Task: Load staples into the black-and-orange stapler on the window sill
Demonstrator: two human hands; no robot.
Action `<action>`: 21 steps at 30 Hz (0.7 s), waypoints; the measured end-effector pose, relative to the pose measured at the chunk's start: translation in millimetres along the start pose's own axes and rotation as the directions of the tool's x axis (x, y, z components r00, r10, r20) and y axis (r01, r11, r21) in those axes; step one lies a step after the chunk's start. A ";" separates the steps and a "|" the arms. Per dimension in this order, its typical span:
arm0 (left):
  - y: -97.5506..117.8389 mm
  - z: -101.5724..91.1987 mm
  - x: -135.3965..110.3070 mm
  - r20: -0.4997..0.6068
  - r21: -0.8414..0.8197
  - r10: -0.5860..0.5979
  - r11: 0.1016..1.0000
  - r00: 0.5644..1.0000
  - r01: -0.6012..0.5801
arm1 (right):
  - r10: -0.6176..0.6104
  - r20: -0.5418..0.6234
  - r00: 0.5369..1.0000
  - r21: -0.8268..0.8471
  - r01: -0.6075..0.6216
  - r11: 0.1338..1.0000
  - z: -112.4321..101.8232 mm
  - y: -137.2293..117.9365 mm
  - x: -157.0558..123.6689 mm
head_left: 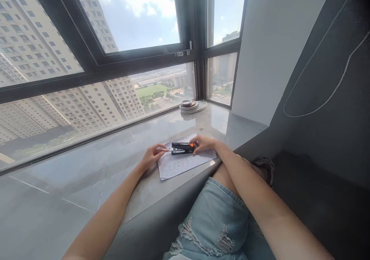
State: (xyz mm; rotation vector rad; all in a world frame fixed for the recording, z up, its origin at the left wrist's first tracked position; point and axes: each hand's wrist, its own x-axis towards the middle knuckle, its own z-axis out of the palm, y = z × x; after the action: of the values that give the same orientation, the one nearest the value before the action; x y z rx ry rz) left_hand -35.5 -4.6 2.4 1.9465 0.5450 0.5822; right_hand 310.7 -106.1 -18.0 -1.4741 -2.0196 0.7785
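Observation:
A black stapler (182, 148) with an orange part at its rear lies on its side or low over printed paper sheets (185, 163) on the window ledge. Its jaws are spread apart, and a silvery metal piece (170, 150) sticks out at the front. Around the stapler's rear, by the orange part, my right hand (204, 143) is closed. My left hand (150, 156) is at the front end, thumb and fingers pinched at the silvery piece. Exactly what lies between those left fingertips is too small to make out.
Beyond the paper, a small light-coloured piece (201, 129) rests on the ledge (121, 152). Stacked plates (192, 106) stand in the window corner. Dark window frames (98, 69) border the ledge, and a beaded cord (326, 104) hangs at the right. My knee is against the ledge's front.

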 end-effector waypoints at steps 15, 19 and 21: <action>2.8 6.5 -0.5 0.155 -0.056 0.013 0.998 0.988 -0.004 | -0.062 0.018 0.998 -0.031 0.063 0.998 -0.6 -3.2 -0.1; 2.1 7.8 0.4 0.240 -0.095 0.035 0.995 0.970 -0.012 | -0.047 0.025 0.999 -0.017 0.047 0.999 -1.8 -5.6 -2.1; 1.8 7.7 0.5 0.287 -0.122 0.050 0.992 0.957 -0.015 | -0.040 0.037 0.999 -0.016 0.040 0.999 -3.1 -6.5 -3.7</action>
State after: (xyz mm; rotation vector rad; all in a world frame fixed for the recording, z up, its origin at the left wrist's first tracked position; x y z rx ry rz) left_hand -30.1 -10.4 1.0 1.8865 0.2868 0.3319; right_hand 309.5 -110.8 -11.5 -1.4339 -2.0810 0.7794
